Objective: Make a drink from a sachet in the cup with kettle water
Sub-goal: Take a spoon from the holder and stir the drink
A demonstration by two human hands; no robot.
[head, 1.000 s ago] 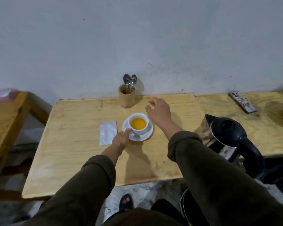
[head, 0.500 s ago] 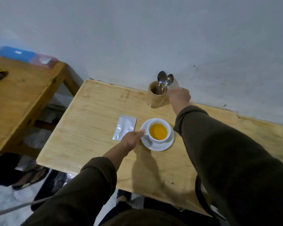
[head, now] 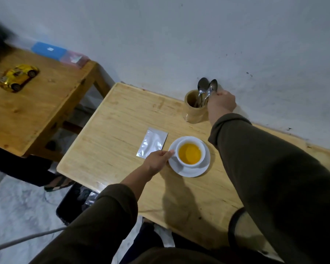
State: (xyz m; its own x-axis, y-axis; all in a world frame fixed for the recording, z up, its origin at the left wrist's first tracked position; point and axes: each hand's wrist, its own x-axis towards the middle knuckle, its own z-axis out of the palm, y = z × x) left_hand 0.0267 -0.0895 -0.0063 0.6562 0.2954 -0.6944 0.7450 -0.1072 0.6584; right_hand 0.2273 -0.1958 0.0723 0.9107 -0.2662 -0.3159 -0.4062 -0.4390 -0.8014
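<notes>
Behind the right hand [head: 220,102], its grip on the spoons [head: 206,90] hidden

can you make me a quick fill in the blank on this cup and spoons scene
1. The liquid in the white ceramic cup is ____ in colour.
2. The right hand reaches the metal spoons standing in a ____ holder.
3. The silver foil sachet lies flat to the ____ of the white saucer.
4. The left hand touches the saucer's ____.

Missing words: orange; wooden; left; rim
</notes>
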